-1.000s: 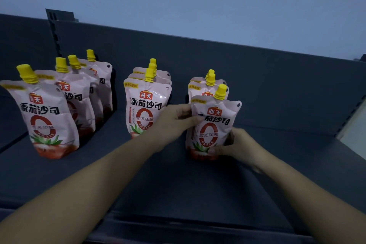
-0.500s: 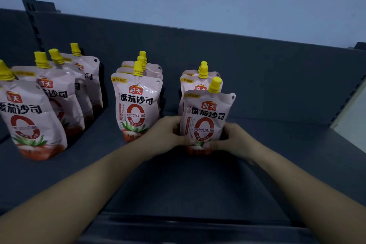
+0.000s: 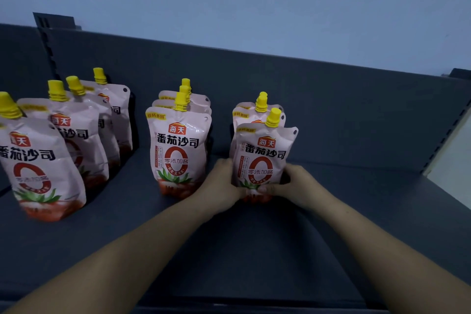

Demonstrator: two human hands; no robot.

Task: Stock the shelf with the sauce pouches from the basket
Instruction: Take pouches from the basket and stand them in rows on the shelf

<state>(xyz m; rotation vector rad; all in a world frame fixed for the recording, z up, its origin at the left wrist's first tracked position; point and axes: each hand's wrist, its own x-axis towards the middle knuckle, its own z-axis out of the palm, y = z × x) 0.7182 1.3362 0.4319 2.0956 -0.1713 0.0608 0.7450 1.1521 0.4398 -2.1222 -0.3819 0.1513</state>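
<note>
Left hand (image 3: 221,183) lowered to sauce pouch (image 3: 263,150) base, right hand (image 3: 298,183) opposite, both clamped on it, pink, upright, yellow cap (image 3: 273,117)

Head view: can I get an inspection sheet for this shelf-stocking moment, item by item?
Surface: dark grey shelf deck; the pouches stand on it.
Job's things: pink sauce pouches with yellow caps, standing in three rows. Left row has four, middle row three, right row three, counting the front right pouch. Basket not in view.
Clutter: nothing seen.
Hands: left hand and right hand grip the front right pouch low on its two sides.
Cables: nothing seen.
Surroundings: dark back panel behind the rows, pale blue wall above it.
</note>
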